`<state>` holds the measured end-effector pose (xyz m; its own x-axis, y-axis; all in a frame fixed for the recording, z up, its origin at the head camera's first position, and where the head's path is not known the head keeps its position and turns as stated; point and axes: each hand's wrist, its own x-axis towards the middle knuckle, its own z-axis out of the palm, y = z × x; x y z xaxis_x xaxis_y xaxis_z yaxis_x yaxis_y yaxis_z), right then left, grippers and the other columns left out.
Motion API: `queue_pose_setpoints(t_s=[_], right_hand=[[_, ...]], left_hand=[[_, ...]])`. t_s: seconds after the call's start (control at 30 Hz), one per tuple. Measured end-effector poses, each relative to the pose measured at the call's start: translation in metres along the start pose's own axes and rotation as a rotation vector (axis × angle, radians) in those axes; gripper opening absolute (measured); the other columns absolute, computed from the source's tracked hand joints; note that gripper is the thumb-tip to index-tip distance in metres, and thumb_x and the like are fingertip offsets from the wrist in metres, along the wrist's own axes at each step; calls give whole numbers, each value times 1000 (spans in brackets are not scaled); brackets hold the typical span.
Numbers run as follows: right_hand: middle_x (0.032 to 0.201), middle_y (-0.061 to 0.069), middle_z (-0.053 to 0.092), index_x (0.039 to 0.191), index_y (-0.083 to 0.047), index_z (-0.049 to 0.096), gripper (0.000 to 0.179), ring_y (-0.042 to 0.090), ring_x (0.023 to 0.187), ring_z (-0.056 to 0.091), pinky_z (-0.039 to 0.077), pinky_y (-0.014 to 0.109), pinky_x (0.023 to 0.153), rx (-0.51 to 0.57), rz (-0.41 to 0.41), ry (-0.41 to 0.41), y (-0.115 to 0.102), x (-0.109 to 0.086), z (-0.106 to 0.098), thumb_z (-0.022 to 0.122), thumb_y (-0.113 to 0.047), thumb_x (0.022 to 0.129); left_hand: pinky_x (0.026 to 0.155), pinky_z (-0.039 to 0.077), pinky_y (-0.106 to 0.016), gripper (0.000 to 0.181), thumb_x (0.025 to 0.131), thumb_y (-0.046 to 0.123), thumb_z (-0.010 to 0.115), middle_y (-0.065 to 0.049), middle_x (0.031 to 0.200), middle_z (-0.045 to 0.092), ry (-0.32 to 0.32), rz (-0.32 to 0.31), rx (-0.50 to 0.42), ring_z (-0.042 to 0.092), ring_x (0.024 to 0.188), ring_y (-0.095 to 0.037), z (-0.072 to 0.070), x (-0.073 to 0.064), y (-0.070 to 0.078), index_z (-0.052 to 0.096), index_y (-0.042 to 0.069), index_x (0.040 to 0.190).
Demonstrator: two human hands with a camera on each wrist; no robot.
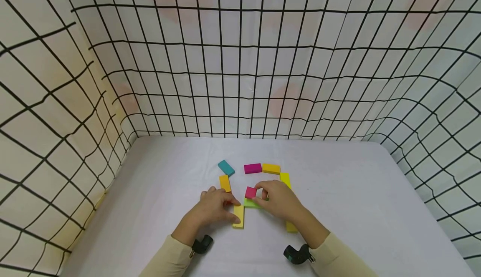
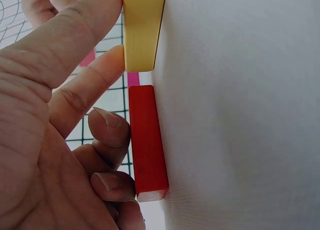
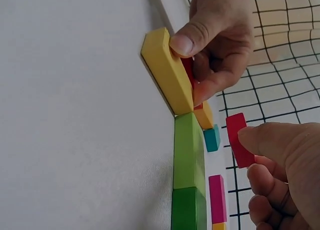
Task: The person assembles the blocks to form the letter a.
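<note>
My left hand (image 1: 214,206) pinches a pale yellow block (image 1: 238,216) between thumb and index finger, close on the white table. Its other fingers curl beside a red block (image 2: 149,140), which the hand hides in the head view. A pinkish-red block (image 3: 237,140) is pinched between the thumb and fingers of my right hand (image 1: 279,200). That block is raised off the table and overlaps a light green block (image 1: 251,203) in the head view. In the right wrist view, the light green block lies end to end between the pale yellow block and a dark green block (image 3: 187,210).
Farther back lie a teal block (image 1: 226,167), an orange block (image 1: 224,183), a magenta block (image 1: 253,168) and an amber block (image 1: 271,168). A bright yellow block (image 1: 285,179) and another yellowish block (image 1: 291,227) show around my right hand. Black-gridded white cloth (image 1: 248,60) walls the table (image 1: 357,210).
</note>
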<state>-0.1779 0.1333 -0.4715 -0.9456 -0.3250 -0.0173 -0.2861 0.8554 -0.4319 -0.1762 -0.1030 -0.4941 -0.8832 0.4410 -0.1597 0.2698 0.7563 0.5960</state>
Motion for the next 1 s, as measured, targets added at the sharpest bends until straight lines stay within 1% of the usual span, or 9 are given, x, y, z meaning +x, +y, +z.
queue_pose_setpoints(t_s=[0.17,0.33,0.4,0.5,0.57,0.7,0.83,1.0], right_hand=[[66,-14,49,108,-23,73,28,6,66,47,40,23,64,-17,-9,11,5,-20,-1,81,-37,86],[64,-16,47,105,-23,74,28,3,63,44,39,20,62,-64,-45,34,9,-39,-1,82,-41,85],[64,-17,47,105,-22,75,28,2,62,43,39,20,61,-65,-51,44,10,-45,-1,83,-40,84],[63,-18,47,104,-22,75,27,1,60,43,39,19,59,-36,-24,27,11,-56,-2,83,-38,84],[64,-17,47,102,-23,74,25,1,59,43,39,19,58,3,3,4,13,-64,-2,83,-37,83],[65,-17,48,100,-27,70,23,1,59,43,39,20,58,46,43,-32,18,-81,-2,83,-37,84],[67,-19,47,97,-30,68,21,-2,60,43,39,19,60,43,44,-53,25,-97,-1,82,-39,84],[69,-19,47,92,-30,66,23,-4,62,41,37,19,62,29,34,-58,32,-113,-1,82,-45,83]], left_hand=[[78,28,-39,41,70,47,91,12,103,69,-5,-9,-8,47,98,-15,1,0,0,81,30,105],[78,28,-38,41,70,46,92,12,104,69,-9,-8,-4,46,97,-14,1,0,1,81,30,106],[78,27,-38,41,70,46,92,12,103,69,-8,-8,-3,46,97,-14,0,0,1,81,30,106],[78,28,-39,41,70,45,92,12,103,68,-8,-11,-1,46,97,-15,0,-1,2,81,30,106],[79,28,-39,40,70,45,92,12,102,68,-11,-14,-1,46,97,-15,0,-1,2,80,31,106],[79,27,-39,41,71,45,92,12,101,67,-15,-15,3,45,97,-15,0,0,2,80,31,107],[78,27,-38,41,71,45,92,13,101,68,-16,-10,6,45,96,-14,1,0,1,80,31,107],[78,27,-38,41,71,45,92,13,102,68,-8,-2,1,44,95,-14,0,-1,1,80,30,107]])
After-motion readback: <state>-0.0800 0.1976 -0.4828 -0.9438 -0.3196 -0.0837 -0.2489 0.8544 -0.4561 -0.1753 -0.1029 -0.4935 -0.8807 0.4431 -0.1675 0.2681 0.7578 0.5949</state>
